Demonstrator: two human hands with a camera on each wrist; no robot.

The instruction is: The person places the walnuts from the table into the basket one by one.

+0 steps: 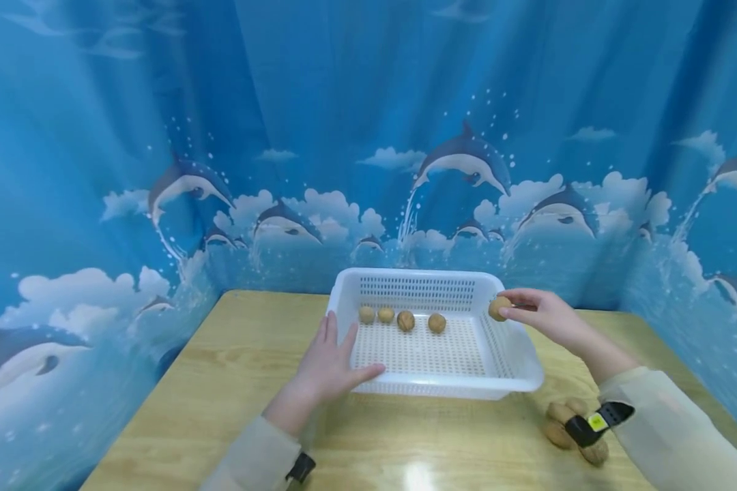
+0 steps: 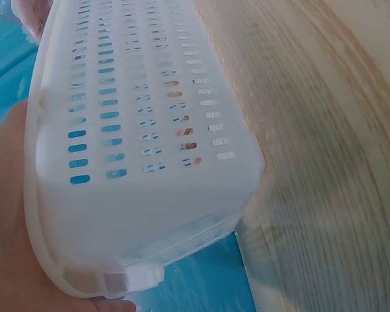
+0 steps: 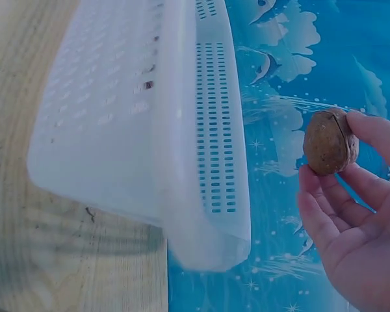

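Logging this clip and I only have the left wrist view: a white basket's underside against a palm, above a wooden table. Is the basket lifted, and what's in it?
Observer: The white basket is on the wooden table; the left hand rests on its near left corner.
Operator: And the contents?
Observer: Four walnuts lie in a row toward the far wall.
Operator: Where's the other hand?
Observer: The right hand pinches a fifth walnut at the basket's right rim, not yet dropped in.
Operator: Any more nuts outside?
Observer: A small pile of walnuts lies on the table near the right forearm, partly hidden by the wrist strap.
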